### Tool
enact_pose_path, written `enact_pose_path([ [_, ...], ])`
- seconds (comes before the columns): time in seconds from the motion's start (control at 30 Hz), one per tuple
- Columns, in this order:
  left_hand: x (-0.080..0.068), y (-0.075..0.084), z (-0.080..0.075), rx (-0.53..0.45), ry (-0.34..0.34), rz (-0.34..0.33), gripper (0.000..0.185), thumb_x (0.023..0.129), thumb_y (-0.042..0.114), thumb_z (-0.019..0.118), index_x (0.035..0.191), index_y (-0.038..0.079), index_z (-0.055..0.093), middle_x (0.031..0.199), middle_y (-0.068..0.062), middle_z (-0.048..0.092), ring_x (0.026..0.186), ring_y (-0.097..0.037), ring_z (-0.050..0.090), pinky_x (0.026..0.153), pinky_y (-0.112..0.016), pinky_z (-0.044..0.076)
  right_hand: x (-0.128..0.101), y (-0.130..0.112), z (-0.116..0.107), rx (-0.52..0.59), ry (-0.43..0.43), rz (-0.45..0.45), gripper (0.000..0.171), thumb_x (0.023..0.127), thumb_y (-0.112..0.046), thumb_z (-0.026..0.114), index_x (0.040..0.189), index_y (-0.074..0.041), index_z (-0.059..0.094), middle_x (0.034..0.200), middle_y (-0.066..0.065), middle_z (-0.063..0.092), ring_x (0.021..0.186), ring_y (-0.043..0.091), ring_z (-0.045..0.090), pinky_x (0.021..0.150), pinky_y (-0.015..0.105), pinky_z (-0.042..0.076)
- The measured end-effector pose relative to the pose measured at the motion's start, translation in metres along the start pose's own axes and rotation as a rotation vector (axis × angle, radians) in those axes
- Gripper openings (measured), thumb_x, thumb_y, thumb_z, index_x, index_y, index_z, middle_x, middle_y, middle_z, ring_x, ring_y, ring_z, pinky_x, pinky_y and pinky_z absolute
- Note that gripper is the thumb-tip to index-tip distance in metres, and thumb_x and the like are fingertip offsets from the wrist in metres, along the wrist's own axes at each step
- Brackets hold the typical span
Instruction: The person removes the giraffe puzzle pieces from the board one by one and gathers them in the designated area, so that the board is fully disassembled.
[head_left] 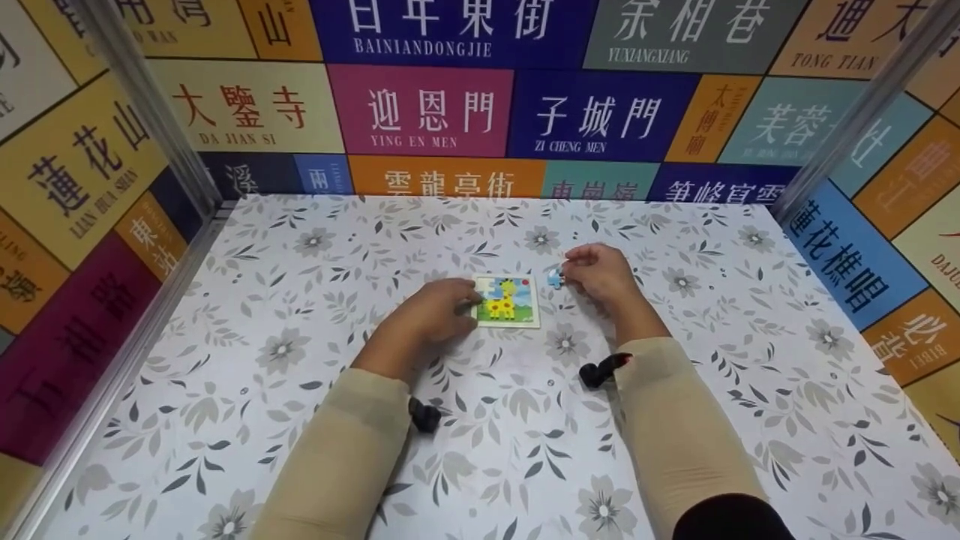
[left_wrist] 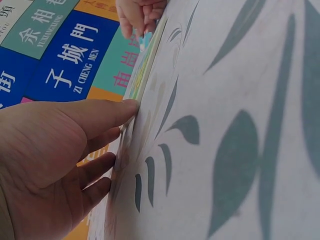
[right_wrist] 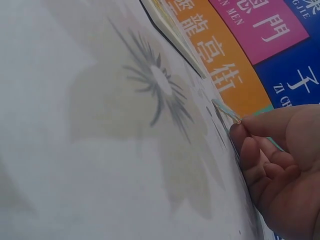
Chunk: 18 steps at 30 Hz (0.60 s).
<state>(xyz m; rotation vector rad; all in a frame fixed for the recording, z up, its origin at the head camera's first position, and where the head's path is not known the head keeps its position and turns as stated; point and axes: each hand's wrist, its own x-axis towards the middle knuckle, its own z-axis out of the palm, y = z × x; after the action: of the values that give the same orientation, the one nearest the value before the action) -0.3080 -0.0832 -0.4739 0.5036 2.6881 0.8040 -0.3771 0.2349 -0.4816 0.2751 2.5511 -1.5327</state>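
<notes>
A small square puzzle board (head_left: 508, 301) with a yellow giraffe picture lies flat on the flower-patterned table (head_left: 300, 315). My left hand (head_left: 454, 307) rests at its left edge, fingers fairly straight, and the index fingertip (left_wrist: 131, 106) touches the board's rim (left_wrist: 146, 67). Just right of the board's top corner, my right hand (head_left: 577, 271) pinches a small light-blue puzzle piece (head_left: 555, 278) between thumb and finger, low over the table. In the right wrist view the piece (right_wrist: 226, 111) shows edge-on at the fingertips (right_wrist: 239, 134), and the board (right_wrist: 169, 24) lies further off.
Walls of coloured sign panels with Chinese characters (head_left: 420, 109) close in the table at the back and on both sides, with metal posts (head_left: 150, 105) at the corners. Black wrist-camera mounts (head_left: 600, 371) sit on both beige sleeves.
</notes>
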Motion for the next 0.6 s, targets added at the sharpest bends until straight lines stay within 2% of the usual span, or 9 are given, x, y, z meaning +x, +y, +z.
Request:
enact_pose_path([
  [0.13, 0.000, 0.000, 0.000, -0.009, 0.000, -0.022, 0.044, 0.101, 0.027, 0.071, 0.144, 0.023, 0.067, 0.170, 0.004, 0.045, 0.162, -0.024, 0.035, 0.136, -0.047, 0.025, -0.001, 0.000, 0.000, -0.028, 0.004, -0.030, 0.031, 0.102, -0.019, 0.073, 0.131, -0.011, 0.069, 0.119, 0.006, 0.073, 0.095, 0.017, 0.070, 0.077, 0.028, 0.059],
  [0.33, -0.002, 0.001, 0.000, -0.038, 0.005, -0.041, 0.043, 0.101, 0.028, 0.072, 0.143, 0.025, 0.067, 0.170, 0.006, 0.045, 0.163, -0.023, 0.034, 0.136, -0.047, 0.024, -0.003, -0.004, -0.001, -0.054, 0.010, -0.009, 0.030, 0.103, -0.020, 0.072, 0.132, -0.013, 0.069, 0.121, 0.007, 0.072, 0.095, 0.018, 0.069, 0.078, 0.029, 0.058],
  [0.43, -0.001, 0.000, 0.000, -0.032, 0.005, -0.025, 0.043, 0.101, 0.027, 0.072, 0.143, 0.023, 0.068, 0.170, 0.005, 0.045, 0.162, -0.024, 0.035, 0.136, -0.047, 0.025, -0.003, -0.007, -0.001, -0.066, 0.014, 0.005, 0.031, 0.103, -0.022, 0.071, 0.133, -0.014, 0.069, 0.121, 0.006, 0.072, 0.096, 0.019, 0.068, 0.079, 0.030, 0.057],
  [0.6, 0.000, -0.003, 0.000, 0.016, 0.002, 0.039, 0.044, 0.101, 0.025, 0.071, 0.144, 0.018, 0.067, 0.170, -0.002, 0.046, 0.162, -0.028, 0.036, 0.136, -0.046, 0.027, -0.005, -0.011, 0.002, -0.061, 0.004, -0.028, 0.033, 0.102, -0.022, 0.072, 0.133, -0.012, 0.070, 0.115, 0.005, 0.073, 0.095, 0.018, 0.068, 0.078, 0.030, 0.057],
])
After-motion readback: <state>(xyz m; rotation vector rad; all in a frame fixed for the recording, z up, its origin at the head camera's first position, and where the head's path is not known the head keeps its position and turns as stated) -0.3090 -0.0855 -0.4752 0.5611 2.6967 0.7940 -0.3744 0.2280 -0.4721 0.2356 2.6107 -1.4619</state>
